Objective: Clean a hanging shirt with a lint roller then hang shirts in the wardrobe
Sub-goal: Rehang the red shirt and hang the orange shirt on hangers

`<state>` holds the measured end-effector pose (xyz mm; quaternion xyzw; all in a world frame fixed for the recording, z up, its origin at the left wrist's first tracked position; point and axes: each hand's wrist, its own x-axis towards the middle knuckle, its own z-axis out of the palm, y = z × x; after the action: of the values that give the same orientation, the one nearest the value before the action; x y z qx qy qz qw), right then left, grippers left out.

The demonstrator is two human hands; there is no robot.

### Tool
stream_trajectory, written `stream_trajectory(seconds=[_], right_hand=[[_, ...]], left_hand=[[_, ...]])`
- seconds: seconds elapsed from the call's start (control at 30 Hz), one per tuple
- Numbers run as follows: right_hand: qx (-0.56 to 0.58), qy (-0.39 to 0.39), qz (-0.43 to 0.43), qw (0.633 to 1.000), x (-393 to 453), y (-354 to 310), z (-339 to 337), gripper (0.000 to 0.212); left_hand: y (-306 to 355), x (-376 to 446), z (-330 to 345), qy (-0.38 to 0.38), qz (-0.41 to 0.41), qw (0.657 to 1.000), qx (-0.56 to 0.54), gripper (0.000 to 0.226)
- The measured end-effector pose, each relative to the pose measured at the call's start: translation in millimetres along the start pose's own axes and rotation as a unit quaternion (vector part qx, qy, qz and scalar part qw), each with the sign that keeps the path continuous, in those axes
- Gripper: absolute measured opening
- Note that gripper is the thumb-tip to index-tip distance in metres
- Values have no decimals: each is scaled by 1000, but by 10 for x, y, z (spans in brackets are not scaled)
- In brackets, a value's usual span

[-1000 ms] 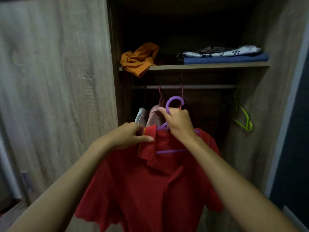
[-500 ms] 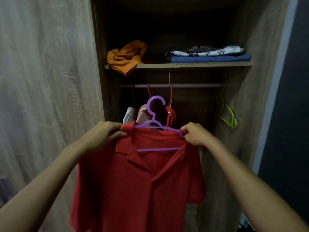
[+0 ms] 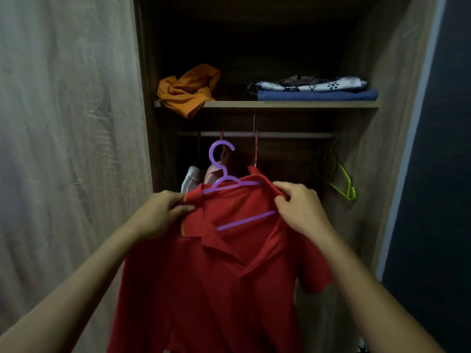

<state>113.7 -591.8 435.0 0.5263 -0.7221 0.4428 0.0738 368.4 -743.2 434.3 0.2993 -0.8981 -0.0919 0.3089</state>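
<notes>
Red shirt (image 3: 216, 276) pinched at both shoulders: left hand (image 3: 163, 212), right hand (image 3: 298, 207). Purple hanger (image 3: 224, 179) unheld, tilted; slip-out risked when rail (image 3: 280, 135) is approached.

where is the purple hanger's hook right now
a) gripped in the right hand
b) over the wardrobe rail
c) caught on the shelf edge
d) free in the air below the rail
d: the purple hanger has its hook in open air under the rail, touching nothing, while the left hand and right hand pinch the shoulders of the red polo shirt.
</notes>
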Motion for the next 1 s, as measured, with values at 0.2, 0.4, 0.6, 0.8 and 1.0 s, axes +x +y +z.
stream_trajectory(seconds=[0.2, 0.4, 0.6, 0.8, 1.0], right_hand=[[116, 70, 7, 991, -376, -183, 458, 52], [305, 24, 193, 932, -29, -125, 636, 69], [234, 80, 227, 942, 255, 368, 427, 32], [152, 81, 230, 958, 571, 810, 355, 30], [52, 75, 178, 980, 1013, 858, 195, 37]], left_hand=[[516, 143, 323, 87, -25, 993, -78, 31], [1034, 341, 875, 70, 28, 987, -140, 12], [966, 608, 800, -195, -7, 869, -454, 52], [754, 1242, 1103, 77, 18, 988, -129, 54], [690, 1859, 1613, 112, 27, 991, 62, 68]])
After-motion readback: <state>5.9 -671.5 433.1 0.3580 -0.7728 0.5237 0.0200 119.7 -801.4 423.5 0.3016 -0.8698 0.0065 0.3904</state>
